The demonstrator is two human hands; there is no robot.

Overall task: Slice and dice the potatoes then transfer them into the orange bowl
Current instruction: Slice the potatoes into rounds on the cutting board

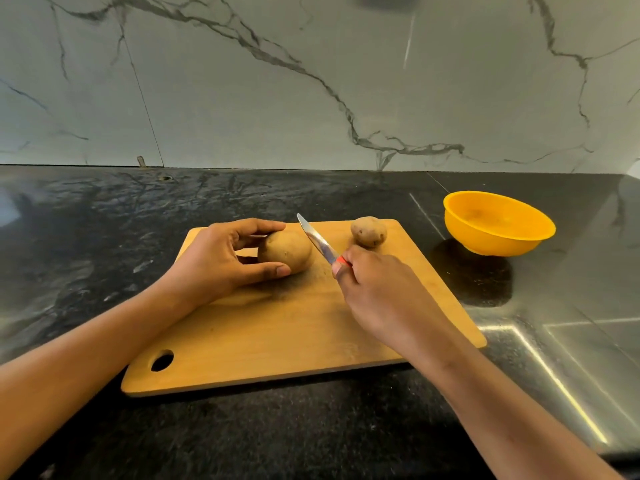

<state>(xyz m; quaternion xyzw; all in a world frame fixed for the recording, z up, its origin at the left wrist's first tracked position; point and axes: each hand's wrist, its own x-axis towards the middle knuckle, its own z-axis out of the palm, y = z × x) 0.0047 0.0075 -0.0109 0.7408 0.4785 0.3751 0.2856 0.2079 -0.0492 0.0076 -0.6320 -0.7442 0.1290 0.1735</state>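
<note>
From my feed I see the left hand (221, 258) cupped over the left end of the larger potato (285, 250). Its fingers (256, 225) are spread wide and curve round the far side, and the thumb presses the near side, so the potato is held between them. This potato lies on its side on the wooden cutting board (277, 341), toward the board's far edge.

My right hand (377, 289) grips a knife (317, 239). The fingers are wrapped tight round the handle, of which only a bit of orange-red shows at the knuckles. The steel blade slants up and away to the left, with its flat just beside the right end of the held potato. I cannot tell whether the edge touches the skin.

A smaller potato (368, 231) sits whole near the board's far right corner, just beyond my right hand and apart from the blade. Both of the 2 potatoes look uncut.

The orange bowl (498, 223) stands upright on the dark tabletop (104, 237), to the right of the board and apart from it. A grey-veined marble wall (311, 81) rises behind.
</note>
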